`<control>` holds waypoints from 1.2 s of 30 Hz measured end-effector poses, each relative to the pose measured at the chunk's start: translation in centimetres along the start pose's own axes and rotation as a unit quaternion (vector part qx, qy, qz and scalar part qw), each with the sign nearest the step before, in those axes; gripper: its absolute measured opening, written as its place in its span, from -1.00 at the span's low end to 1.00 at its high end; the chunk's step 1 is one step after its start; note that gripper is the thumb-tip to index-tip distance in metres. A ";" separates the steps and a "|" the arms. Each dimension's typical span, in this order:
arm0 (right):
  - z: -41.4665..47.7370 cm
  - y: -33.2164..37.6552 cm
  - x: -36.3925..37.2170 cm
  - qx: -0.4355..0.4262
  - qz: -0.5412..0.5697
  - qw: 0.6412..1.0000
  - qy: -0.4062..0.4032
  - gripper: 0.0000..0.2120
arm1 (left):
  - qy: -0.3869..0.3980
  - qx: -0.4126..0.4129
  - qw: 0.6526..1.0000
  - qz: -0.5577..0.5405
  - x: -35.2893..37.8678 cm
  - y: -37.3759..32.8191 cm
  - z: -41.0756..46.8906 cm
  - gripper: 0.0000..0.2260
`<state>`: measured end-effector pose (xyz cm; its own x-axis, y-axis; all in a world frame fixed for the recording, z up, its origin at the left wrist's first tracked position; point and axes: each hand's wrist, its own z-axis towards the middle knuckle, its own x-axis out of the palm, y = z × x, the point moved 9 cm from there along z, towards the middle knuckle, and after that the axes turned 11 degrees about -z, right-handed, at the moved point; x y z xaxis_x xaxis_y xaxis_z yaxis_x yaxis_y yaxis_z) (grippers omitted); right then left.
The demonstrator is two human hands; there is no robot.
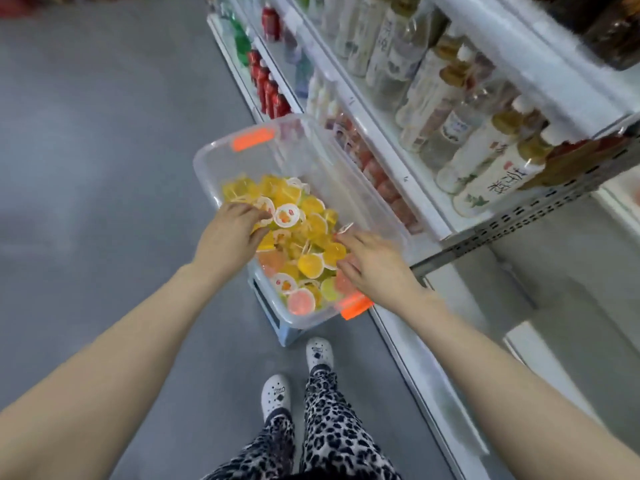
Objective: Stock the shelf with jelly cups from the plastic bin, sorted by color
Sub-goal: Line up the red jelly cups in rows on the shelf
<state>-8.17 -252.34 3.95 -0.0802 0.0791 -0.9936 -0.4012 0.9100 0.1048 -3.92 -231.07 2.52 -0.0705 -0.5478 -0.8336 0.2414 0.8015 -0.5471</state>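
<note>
The clear plastic bin [313, 143], with orange latches [252, 138] at both ends, is sitting on a pale blue stool [277, 323] in the aisle, pressed close against the shelf [391, 157] on the right. Jelly cups [310, 265] are lying heaped inside it: mostly yellow and orange, with a few pink and green ones at the near end, some showing white printed lids.

The left grip [235, 230] is reaching into the bin's left side, fingers curling round yellow cups and pinching them against the thumb. The right grip [374, 268] is lying loose over the right side of the heap, fingers spread and touching the cups without closing on any.

Red jelly cups [384, 188] are lining the low shelf just beyond the bin's tall right wall, which is standing between heap and shelf. Drink bottles [485, 147] are crowding the tier above. White clogs [277, 396] are showing on the grey floor [104, 168].
</note>
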 end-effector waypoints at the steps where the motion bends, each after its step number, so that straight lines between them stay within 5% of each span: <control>1: 1.2 0.8 1.3 -0.016 0.012 1.000 0.024 -0.58 | -0.006 -0.002 1.000 0.004 0.2 0.8 -0.1 -0.79; 10: 8.4 8.3 10.2 -0.110 0.045 0.983 0.141 -0.53 | -0.081 0.034 0.996 0.021 0.1 1.3 -0.3 -0.70; 16: 9.0 7.0 10.8 -0.038 0.085 0.981 0.170 -0.48 | -0.064 0.032 0.997 0.040 0.3 1.2 -0.3 -0.69; 21: 7.9 0.3 4.2 0.048 0.119 0.992 0.017 -0.55 | -0.027 0.005 0.997 0.075 0.4 1.1 0.5 -0.73; 27: 4.1 -9.0 -3.5 0.202 0.182 0.945 -0.184 -0.56 | 0.044 0.014 0.998 0.036 5.4 -4.9 4.7 -0.59; 30: 2.7 -11.0 -4.1 0.241 0.215 0.922 -0.214 -0.55 | 0.117 0.028 0.992 0.040 10.5 -7.3 6.7 -0.57; 36: 2.3 -11.8 -3.4 0.219 0.196 0.934 -0.203 -0.51 | 0.226 -0.032 0.962 0.148 18.4 -6.8 9.7 -0.50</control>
<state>-1.02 -262.43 6.03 0.2462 0.5090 -0.8248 0.0043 0.8504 0.5261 2.54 -248.98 -8.39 -0.4247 -0.1456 -0.8936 0.2559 0.9274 -0.2727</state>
